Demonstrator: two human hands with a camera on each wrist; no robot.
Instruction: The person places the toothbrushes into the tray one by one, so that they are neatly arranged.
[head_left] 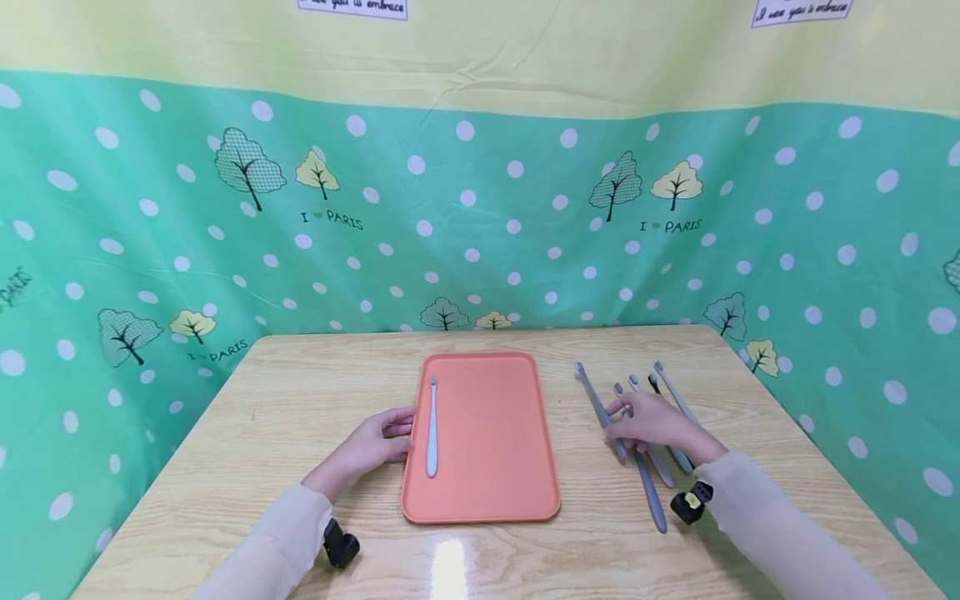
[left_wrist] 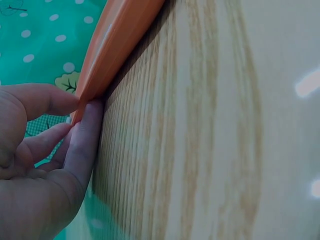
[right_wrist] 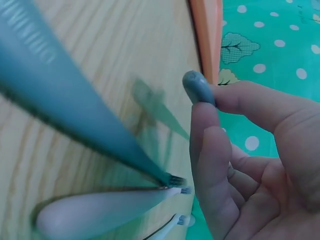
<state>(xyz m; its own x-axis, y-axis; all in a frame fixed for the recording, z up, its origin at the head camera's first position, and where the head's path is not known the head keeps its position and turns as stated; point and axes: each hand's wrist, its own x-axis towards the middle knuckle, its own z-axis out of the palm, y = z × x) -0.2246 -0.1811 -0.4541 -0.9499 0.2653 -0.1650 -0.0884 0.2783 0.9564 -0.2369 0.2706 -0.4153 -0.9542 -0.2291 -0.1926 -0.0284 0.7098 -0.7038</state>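
Note:
My left hand (head_left: 378, 440) grips the left rim of an orange tray (head_left: 495, 433); in the left wrist view the thumb and fingers pinch the tray's edge (left_wrist: 112, 55). A pale blue toothbrush (head_left: 432, 433) lies lengthwise near that side of the tray, head pointing away. To the tray's right, my right hand (head_left: 651, 423) pinches a grey-blue toothbrush (head_left: 594, 400) between thumb and fingers. The right wrist view shows the rounded handle end (right_wrist: 198, 89) between the fingertips. Several more toothbrushes lie under and beside this hand, among them a dark blue one (head_left: 651, 496) and a pale one (head_left: 675, 392).
The wooden table (head_left: 315, 375) carries the tray at its middle and the toothbrushes to the right. A green dotted curtain (head_left: 480, 225) with printed trees hangs behind and along both sides. Each wrist wears a small black camera (head_left: 341, 546).

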